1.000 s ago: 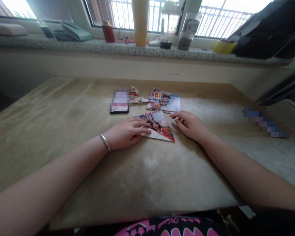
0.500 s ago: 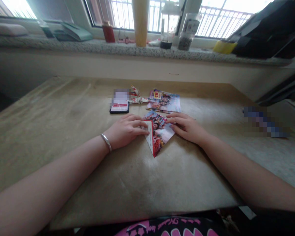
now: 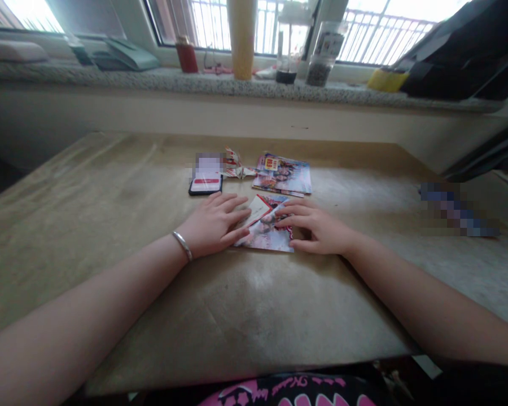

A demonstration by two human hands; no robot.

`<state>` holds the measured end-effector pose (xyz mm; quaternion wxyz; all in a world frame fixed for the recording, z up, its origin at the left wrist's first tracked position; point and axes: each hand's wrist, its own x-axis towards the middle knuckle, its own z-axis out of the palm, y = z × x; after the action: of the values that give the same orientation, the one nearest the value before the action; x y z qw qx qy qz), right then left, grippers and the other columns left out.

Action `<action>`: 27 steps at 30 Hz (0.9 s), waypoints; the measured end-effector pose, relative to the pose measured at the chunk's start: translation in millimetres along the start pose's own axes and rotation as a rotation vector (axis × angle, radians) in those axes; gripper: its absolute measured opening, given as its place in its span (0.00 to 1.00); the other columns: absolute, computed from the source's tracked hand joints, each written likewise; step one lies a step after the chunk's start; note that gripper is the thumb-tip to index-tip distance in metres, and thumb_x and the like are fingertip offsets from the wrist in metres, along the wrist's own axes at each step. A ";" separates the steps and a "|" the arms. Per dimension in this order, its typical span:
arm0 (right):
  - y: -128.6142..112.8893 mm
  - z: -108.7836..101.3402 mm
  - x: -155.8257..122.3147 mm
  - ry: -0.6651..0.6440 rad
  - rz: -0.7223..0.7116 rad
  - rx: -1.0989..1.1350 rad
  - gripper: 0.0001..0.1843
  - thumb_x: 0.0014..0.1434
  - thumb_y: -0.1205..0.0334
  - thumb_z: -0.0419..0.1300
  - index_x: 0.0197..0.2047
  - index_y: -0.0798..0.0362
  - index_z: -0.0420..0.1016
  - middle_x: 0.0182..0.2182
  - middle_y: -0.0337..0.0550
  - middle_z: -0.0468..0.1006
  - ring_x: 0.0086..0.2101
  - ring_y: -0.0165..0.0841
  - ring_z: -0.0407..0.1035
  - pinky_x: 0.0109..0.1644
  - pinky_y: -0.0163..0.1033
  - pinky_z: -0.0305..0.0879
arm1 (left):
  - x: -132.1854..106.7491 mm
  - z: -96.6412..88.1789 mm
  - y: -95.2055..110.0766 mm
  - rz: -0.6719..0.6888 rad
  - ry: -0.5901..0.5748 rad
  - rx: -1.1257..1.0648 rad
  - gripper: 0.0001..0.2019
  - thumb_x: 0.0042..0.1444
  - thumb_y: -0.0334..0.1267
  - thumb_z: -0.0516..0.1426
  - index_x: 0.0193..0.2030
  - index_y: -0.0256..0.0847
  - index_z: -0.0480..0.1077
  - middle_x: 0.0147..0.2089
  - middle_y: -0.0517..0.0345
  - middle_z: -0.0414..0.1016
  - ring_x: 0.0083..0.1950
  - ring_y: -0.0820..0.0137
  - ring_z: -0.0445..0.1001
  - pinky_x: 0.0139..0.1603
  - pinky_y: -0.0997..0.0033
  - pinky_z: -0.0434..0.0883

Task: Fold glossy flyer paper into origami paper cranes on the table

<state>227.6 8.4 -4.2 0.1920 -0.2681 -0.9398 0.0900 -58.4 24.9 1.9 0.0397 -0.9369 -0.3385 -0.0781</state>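
Observation:
A folded sheet of printed paper [image 3: 265,234] lies flat on the table between my hands, with a pale, red-edged flap on its upper part. My left hand [image 3: 218,223], a silver bangle at its wrist, rests with fingers spread on the paper's left side. From the right, my right hand [image 3: 315,225] has its fingers apart and lays their tips on the paper's right side. Just beyond are a folded paper figure [image 3: 239,171] and a small stack of similar printed sheets [image 3: 285,176] with a yellow label.
A phone [image 3: 206,176] with its screen lit lies left of the paper figure. At the table's [image 3: 220,332] right side is a blurred bluish item [image 3: 457,211]. Bottles and jars, including a red one [image 3: 187,55], line the stone windowsill [image 3: 152,79].
The folded paper has turned, so its point no longer faces me and a straight edge does. My right hand has shifted slightly left and down over it; the left has barely moved.

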 end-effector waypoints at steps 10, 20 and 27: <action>-5.7 0.7 2.8 -0.031 0.001 -0.045 0.35 0.52 0.45 0.62 0.61 0.51 0.65 0.58 0.51 0.67 0.58 0.45 0.57 0.62 0.56 0.53 | 1.0 6.4 10.7 -0.138 -0.080 0.017 0.29 0.63 0.53 0.46 0.64 0.37 0.59 0.67 0.45 0.57 0.67 0.54 0.53 0.67 0.50 0.48; -4.3 4.9 3.6 -0.004 -0.017 -0.061 0.20 0.59 0.56 0.58 0.53 0.50 0.72 0.54 0.48 0.73 0.55 0.40 0.63 0.60 0.52 0.60 | 3.7 6.6 13.4 -0.045 0.041 -0.036 0.18 0.63 0.44 0.48 0.57 0.45 0.67 0.58 0.51 0.67 0.58 0.59 0.63 0.61 0.54 0.60; -5.5 8.2 3.7 0.064 -0.015 -0.001 0.09 0.60 0.65 0.55 0.40 0.49 0.76 0.48 0.45 0.78 0.51 0.36 0.69 0.57 0.49 0.64 | 1.0 3.9 9.9 0.043 -0.034 -0.075 0.25 0.62 0.48 0.49 0.63 0.42 0.60 0.60 0.47 0.64 0.60 0.56 0.61 0.62 0.54 0.58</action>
<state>218.7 5.3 -9.0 0.2227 -0.2639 -0.9351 0.0797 -50.9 18.4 -1.9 0.0005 -0.9460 -0.3156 -0.0741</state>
